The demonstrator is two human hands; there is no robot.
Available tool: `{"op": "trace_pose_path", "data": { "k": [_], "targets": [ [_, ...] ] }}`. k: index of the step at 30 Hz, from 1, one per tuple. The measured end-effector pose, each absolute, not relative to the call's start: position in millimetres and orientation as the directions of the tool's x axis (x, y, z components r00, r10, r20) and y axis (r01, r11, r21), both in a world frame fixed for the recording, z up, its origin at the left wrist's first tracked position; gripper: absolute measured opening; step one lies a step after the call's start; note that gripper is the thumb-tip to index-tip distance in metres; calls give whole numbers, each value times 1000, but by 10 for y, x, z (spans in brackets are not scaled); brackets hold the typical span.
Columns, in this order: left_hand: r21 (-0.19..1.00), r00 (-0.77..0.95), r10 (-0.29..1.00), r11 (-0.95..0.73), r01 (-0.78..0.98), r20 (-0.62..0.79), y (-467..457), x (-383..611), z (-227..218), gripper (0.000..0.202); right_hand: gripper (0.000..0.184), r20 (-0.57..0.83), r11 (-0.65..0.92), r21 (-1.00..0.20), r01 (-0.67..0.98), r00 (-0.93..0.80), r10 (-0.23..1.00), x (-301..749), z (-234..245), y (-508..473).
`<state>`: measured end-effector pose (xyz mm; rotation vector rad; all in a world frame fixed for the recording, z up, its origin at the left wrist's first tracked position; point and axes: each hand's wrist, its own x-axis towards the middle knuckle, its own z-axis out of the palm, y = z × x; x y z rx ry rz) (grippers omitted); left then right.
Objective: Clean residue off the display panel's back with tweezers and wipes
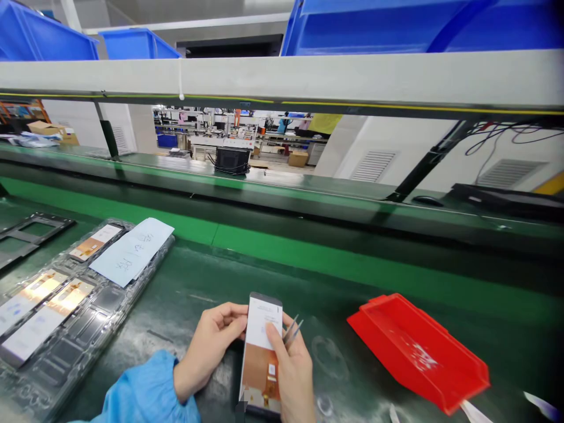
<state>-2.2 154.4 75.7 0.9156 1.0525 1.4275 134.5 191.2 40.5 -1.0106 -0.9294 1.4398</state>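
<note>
A phone screen stands tilted near the front of the bench, its back towards me, part white and part copper-brown with a small circuit at the lower end. My left hand is closed, thumb and fingers pinched at the screen's upper left edge. Around the right side wraps my right hand, its thumb flat on the white part. A pair of tweezers sticks up between the fingers of that same hand, tips pointing away. The fingers behind the screen are hidden.
At left, a clear plastic tray holds several similar screens and a handwritten paper. A black frame lies beyond it. To the right sits a red bin with white scraps. Blue bins stand on the overhead shelf.
</note>
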Motion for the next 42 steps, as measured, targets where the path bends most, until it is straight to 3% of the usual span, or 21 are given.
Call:
{"op": "trace_pose_path", "data": {
  "k": [20,30,42],
  "targets": [
    [930,-92,992,53,-363,-92,1553,-62,679,37,46,-136,-147,-945,-291,-58,989,1332,419,1870],
    [925,-75,990,79,-372,-115,1546,-72,662,41,76,-109,-106,-960,-259,-1,994,1327,517,1875],
    [931,-40,995,75,-357,-95,1536,-52,692,40,78,-125,-118,-960,-255,9,992,1353,488,1893]
  ]
}}
